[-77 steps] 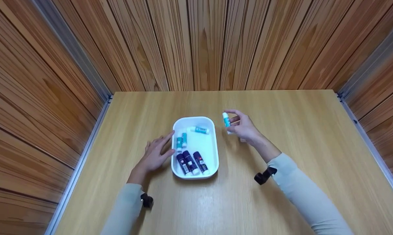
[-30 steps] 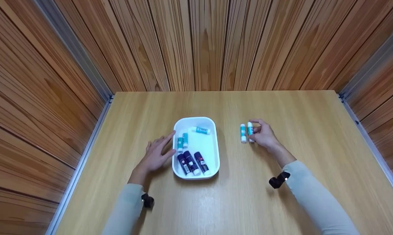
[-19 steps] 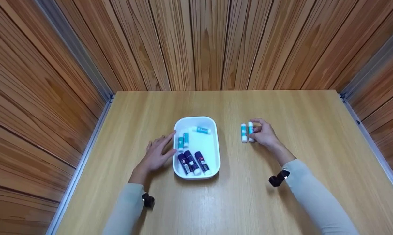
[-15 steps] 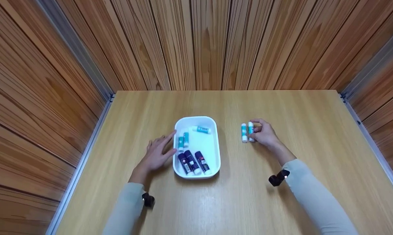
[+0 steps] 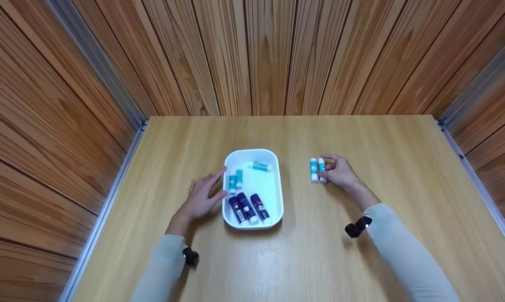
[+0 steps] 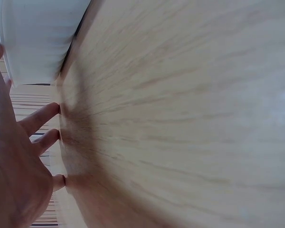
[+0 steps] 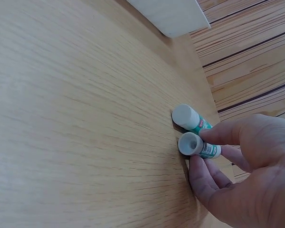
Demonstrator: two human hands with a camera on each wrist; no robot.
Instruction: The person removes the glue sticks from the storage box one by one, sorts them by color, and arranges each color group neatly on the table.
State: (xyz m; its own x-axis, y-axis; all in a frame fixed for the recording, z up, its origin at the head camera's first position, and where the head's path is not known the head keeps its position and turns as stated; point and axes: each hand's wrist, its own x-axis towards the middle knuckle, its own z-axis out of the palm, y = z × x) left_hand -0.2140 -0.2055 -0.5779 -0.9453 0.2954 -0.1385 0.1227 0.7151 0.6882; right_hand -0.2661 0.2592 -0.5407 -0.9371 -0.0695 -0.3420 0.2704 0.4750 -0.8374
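Note:
My right hand (image 5: 340, 173) pinches a teal-and-white glue stick (image 5: 322, 164) between thumb and fingers, low at the table. A matching glue stick (image 5: 314, 170) lies just to its left, almost parallel. In the right wrist view, the held glue stick (image 7: 208, 150) has a hollow round end facing the camera. My left hand (image 5: 200, 198) spreads its fingers at the left side of a white tray (image 5: 261, 184), index finger and thumb at the rim. The left wrist view shows other fingertips touching the table. Dark purple glue sticks (image 5: 246, 207) lie at the tray's near end.
Inside the tray, two teal glue sticks (image 5: 236, 180) lie by the left wall, and another teal glue stick (image 5: 260, 166) lies crosswise at the far end. The wooden table (image 5: 302, 251) is bordered by plank walls (image 5: 265, 58) at the back and sides.
My right hand has carried its glue stick rightward from beside the tray and lowered it next to the other one. Lately it shifts slightly nearer. My left hand stays at the tray.

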